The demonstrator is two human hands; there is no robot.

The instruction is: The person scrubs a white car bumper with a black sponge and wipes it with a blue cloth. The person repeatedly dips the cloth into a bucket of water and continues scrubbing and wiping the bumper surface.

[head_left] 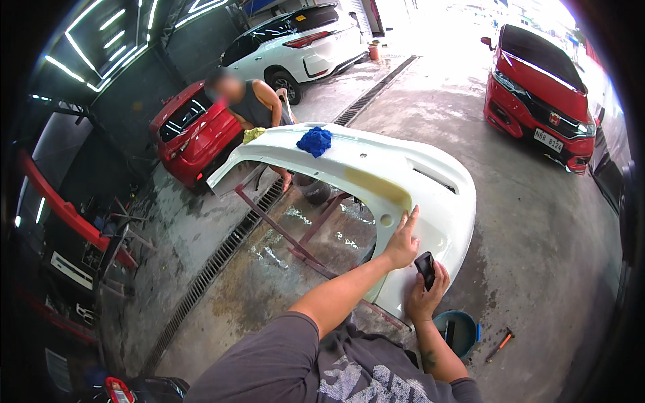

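- The white bumper (447, 218) sits over a red stand (323, 220); pressing hard on its edge could tip it.
- Your left grip (402, 243) is open, fingers against it.
- Your right grip (430, 293) clasps a black block (424, 267); wetness could make that slip.

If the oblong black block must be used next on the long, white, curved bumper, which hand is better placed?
Probably the right hand: it holds the black block close to the bumper. The left hand holds no tool; its fingers seem to touch the bumper.
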